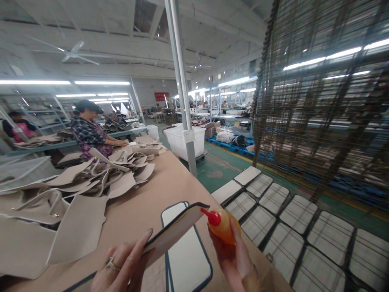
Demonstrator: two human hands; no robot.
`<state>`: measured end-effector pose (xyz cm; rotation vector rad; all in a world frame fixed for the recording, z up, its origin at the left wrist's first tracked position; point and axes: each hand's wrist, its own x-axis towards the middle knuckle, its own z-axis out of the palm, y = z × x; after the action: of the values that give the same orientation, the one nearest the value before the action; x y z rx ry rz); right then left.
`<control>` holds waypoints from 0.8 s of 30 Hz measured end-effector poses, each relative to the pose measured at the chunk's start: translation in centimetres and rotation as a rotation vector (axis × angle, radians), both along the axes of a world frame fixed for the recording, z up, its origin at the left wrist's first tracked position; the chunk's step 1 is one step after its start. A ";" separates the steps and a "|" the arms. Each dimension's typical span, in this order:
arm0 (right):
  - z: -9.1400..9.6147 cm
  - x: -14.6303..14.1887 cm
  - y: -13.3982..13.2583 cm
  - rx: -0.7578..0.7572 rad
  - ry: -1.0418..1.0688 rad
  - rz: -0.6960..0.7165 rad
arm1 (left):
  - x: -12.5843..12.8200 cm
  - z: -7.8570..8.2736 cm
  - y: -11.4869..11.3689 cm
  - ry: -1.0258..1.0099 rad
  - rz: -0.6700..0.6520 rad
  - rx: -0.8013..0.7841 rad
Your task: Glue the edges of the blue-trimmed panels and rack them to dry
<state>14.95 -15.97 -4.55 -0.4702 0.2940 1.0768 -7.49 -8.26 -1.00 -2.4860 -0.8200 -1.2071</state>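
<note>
My left hand (123,263), with a ring on one finger, grips the near end of a pale panel with a dark edge (179,229), held tilted above the table. In my right hand (229,255) is a yellowish squeeze bottle (226,229) with a red cap and a thin red nozzle. The nozzle tip is at the panel's far corner, touching it or very close. Under the raised panel, another white panel with a dark border (190,255) lies on the brown tabletop (146,215), partly overlapping others.
Beige cut pieces with straps (112,174) are heaped on the left. Behind them a co-worker (91,129) handles pieces. Several bordered panels (288,231) lie in rows at the right, near a hanging mesh rack (304,101). A metal post (185,101) and white bin (182,140) stand ahead.
</note>
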 end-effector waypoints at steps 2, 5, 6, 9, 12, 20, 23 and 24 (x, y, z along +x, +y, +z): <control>0.2 -0.1 0.0 0.012 0.014 0.002 | 0.2 0.0 0.3 0.041 -0.027 0.080; 0.9 -0.2 -0.6 -0.002 0.014 0.000 | 0.1 -0.4 1.4 0.111 -0.021 0.170; 1.2 -0.2 -0.9 -0.025 0.016 0.010 | 0.1 -0.6 2.0 0.107 0.007 0.159; 1.8 -0.2 -1.8 -0.089 -0.012 0.037 | 0.3 -1.4 3.9 -0.058 0.131 -0.089; 1.9 0.1 -1.6 -0.105 -0.152 -0.015 | 1.3 -1.6 5.4 -0.343 0.156 -0.607; 1.6 2.1 3.1 0.008 -0.708 -0.296 | 5.0 -1.1 6.8 -0.786 -0.212 -1.350; 1.6 2.8 3.7 0.020 -0.789 -0.340 | 5.4 -1.2 6.9 -0.807 -0.329 -1.419; 1.5 2.9 3.7 0.019 -0.805 -0.345 | 5.5 -1.2 7.0 -0.806 -0.346 -1.447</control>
<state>17.88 -12.27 -3.08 -0.7634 -0.3390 0.4915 -2.01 -1.28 -2.23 -3.1399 -2.1212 -2.4178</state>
